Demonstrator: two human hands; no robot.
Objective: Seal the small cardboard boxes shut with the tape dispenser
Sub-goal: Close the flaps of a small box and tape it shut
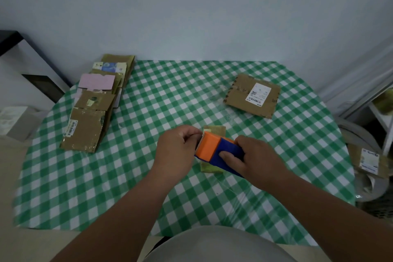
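desk (85,187): covered by a green and white check cloth, on which all the work is laid out
flat stack (95,104): flattened cardboard pieces are piled at the far left of the desk, well apart from the hands
labelled box (253,95): a flat brown parcel with a white label is seen at the far right, untouched
small box (214,130): lies at the centre, mostly hidden under the tape dispenser; whether its flaps are closed cannot be told
tape dispenser (214,151): orange and blue, held just over the small box, toothed edge toward the left hand
right hand (255,159): clamped round the blue body, thumb pressed on its side
left hand (178,147): fingers curled at the toothed edge, seemingly pinching the tape end; the tape itself cannot be made out
step judged: the tape end should be drawn out straight, laid along the seam, pressed flat, then torn against the teeth
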